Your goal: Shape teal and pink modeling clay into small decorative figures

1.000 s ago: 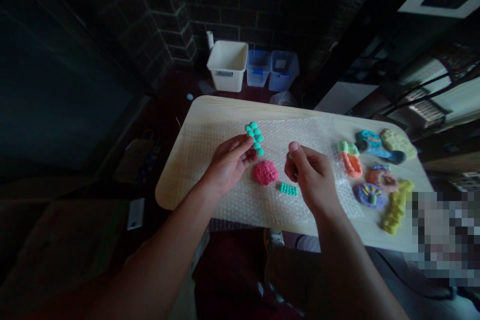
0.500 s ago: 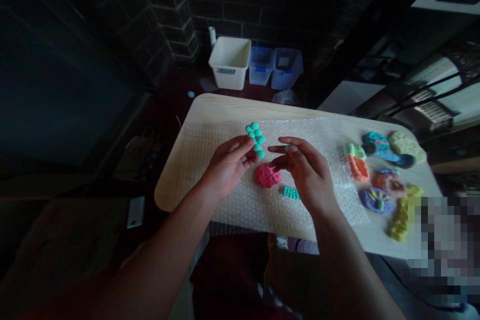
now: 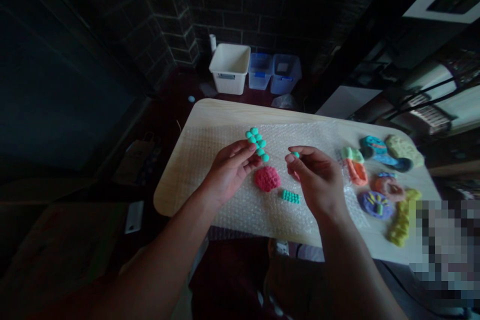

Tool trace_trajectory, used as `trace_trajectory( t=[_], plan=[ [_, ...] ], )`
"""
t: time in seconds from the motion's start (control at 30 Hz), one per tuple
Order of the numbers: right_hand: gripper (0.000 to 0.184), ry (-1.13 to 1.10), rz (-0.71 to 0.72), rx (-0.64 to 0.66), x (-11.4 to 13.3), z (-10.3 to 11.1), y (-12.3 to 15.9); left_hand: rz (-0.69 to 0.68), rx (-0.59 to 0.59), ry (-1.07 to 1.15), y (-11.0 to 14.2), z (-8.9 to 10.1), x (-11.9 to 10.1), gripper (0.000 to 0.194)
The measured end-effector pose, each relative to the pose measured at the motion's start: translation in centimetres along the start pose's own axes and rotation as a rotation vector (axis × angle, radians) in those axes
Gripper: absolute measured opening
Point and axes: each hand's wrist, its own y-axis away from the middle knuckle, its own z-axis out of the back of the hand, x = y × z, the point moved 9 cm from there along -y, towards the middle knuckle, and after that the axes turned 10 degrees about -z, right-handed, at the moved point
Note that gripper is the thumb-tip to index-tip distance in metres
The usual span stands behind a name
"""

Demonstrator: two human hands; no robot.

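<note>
A cluster of joined turquoise clay balls (image 3: 258, 141) is pinched between the thumb and fingers of my left hand (image 3: 234, 167), held up above the bubble wrap. To the right, my right hand (image 3: 320, 180) grips one small turquoise clay ball (image 3: 295, 154) between thumb and forefinger. Below and between the hands lies a lumpy pink clay piece (image 3: 267, 179). Nearer to me rests a small block of turquoise beads in rows (image 3: 291, 196). Another bit of pink shows partly behind my right fingers.
Bubble wrap (image 3: 210, 150) covers much of the pale wooden table (image 3: 225, 107). On the right sit several clay pieces: an orange and green one (image 3: 356, 167), a purple disc (image 3: 376, 205), a yellow strip (image 3: 404, 217). A white bin (image 3: 229, 70) and blue tubs (image 3: 287, 75) stand beyond.
My right hand has moved right, away from the cluster, and its fingers have closed on the small ball, which shows more plainly. My left hand keeps the cluster almost in place.
</note>
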Motion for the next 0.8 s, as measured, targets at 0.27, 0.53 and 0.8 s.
trace_trajectory(
  t=[0.27, 0.53, 0.8],
  plan=[
    [0.024, -0.113, -0.073, 0.078, -0.1, -0.4, -0.1, 0.004, 0.002, -0.024, -0.1, 0.2, 0.3, 0.021],
    [0.025, -0.222, 0.102, -0.100, 1.9, 2.7, -0.2, 0.000, -0.009, -0.034, -0.3, 0.3, 0.0, 0.023],
    [0.020, -0.206, -0.003, -0.016, 1.3, 2.1, -0.5, 0.004, -0.005, -0.041, -0.1, 0.6, 0.2, 0.019]
  ],
)
